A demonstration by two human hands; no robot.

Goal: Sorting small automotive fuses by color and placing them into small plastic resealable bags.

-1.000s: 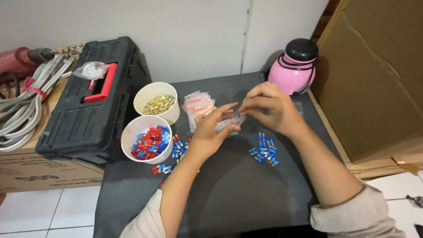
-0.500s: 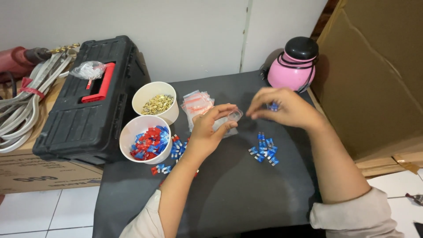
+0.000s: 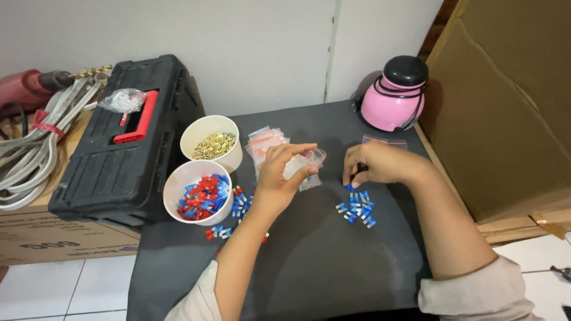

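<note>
The left hand (image 3: 279, 178), near the middle of the frame, is closed on a small clear plastic bag (image 3: 303, 166) and holds its mouth open. The right hand (image 3: 375, 163), just right of it, has its fingertips pressed down at the top of a small pile of blue connectors (image 3: 357, 208); I cannot tell if they pinch one.

The surface is a dark grey table top (image 3: 321, 267). On its left part stand two white cups, one with red and blue pieces (image 3: 199, 193) and one with brass pieces (image 3: 212, 142). A pink bottle with black cap (image 3: 395, 95) stands at the upper right. A black toolbox (image 3: 125, 145) lies at the left, a cardboard sheet (image 3: 505, 101) leans at the right, and the wall (image 3: 238, 47) behind is white.
</note>
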